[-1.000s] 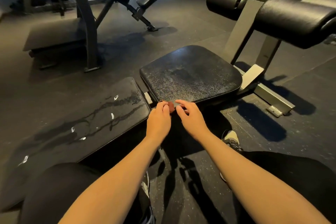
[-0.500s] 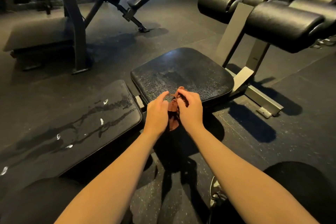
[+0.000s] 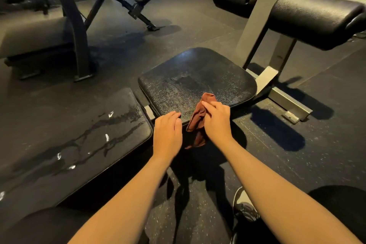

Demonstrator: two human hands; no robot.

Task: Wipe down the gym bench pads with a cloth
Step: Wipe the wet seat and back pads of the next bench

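Floor (image 3: 198,16) open around seat pad (image 3: 194,77) | right hand (image 3: 216,123) clamps cloth (image 3: 198,117), near edge | left hand (image 3: 167,136) grip relaxed

**One head camera, looking forward and down**

A single wide-angle camera rides on the person's head, tilted down over both forearms (image 3: 128,194), which enter from the bottom edge. It sits close: the left grip (image 3: 167,134) and the right grip (image 3: 216,123), holding a cloth (image 3: 196,123), lie near centre at the near edge of the seat pad (image 3: 198,73). The long surface (image 3: 79,134) fills the lower left, the roller pads (image 3: 315,18) the upper right, and the floor (image 3: 320,164) stretches away ahead.
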